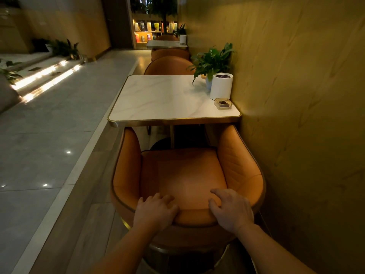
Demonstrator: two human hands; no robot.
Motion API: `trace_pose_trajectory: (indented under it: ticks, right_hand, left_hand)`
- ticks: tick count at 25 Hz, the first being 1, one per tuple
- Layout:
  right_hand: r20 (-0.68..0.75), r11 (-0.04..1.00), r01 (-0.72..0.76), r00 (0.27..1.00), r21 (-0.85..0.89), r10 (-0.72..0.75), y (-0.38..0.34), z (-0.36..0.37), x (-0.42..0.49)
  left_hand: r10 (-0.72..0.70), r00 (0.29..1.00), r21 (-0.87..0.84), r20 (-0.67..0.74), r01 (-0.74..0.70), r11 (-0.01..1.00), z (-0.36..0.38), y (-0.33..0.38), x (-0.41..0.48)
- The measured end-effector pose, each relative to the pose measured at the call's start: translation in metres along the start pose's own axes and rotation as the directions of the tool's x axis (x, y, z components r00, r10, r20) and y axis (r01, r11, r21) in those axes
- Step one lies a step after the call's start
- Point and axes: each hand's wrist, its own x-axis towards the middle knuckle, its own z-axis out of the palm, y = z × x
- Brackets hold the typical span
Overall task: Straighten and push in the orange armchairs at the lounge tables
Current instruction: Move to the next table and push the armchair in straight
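An orange armchair point(183, 175) stands right in front of me, facing a white marble lounge table point(162, 97) with a gold rim. The tips of its arms sit just under the table's near edge. My left hand point(156, 211) grips the top of the chair's backrest left of centre, fingers curled over the edge. My right hand point(232, 208) grips the same backrest right of centre. Another orange armchair point(167, 65) stands at the table's far side, with more orange armchairs point(169, 53) and a second table point(166, 44) behind it.
A wooden wall point(296, 95) runs close along the chair's right side. On the table's right part stand a potted plant point(212, 62), a white cylinder point(221, 86) and a small clear box point(223, 103). An open tiled walkway point(49, 125) and lit steps point(45, 76) lie to the left.
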Motion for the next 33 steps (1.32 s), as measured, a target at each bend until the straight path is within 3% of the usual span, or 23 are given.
trace_pose_trajectory:
  ticks: [8, 19, 26, 33]
  right_hand:
    - [-0.036, 0.997, 0.074, 0.997, 0.020, -0.073, 0.009, 0.002, 0.005]
    - [0.003, 1.000, -0.014, 1.000, -0.005, 0.014, 0.009, 0.000, 0.008]
    - [0.137, 0.998, -0.039, 0.990, -0.051, 0.046, 0.005, -0.004, 0.015]
    - [0.145, 0.997, -0.020, 0.989, -0.077, 0.031, 0.001, 0.000, 0.013]
  left_hand:
    - [0.013, 1.000, 0.009, 0.001, -0.013, 1.000, -0.002, 0.004, 0.003]
    - [-0.041, 0.999, -0.010, -0.014, 0.041, 0.999, -0.003, 0.007, 0.005]
    - [-0.143, 0.978, -0.228, -0.154, 0.105, 0.968, -0.012, 0.013, -0.006]
    - [-0.148, 0.959, -0.314, -0.240, 0.067, 0.947, -0.013, 0.009, -0.005]
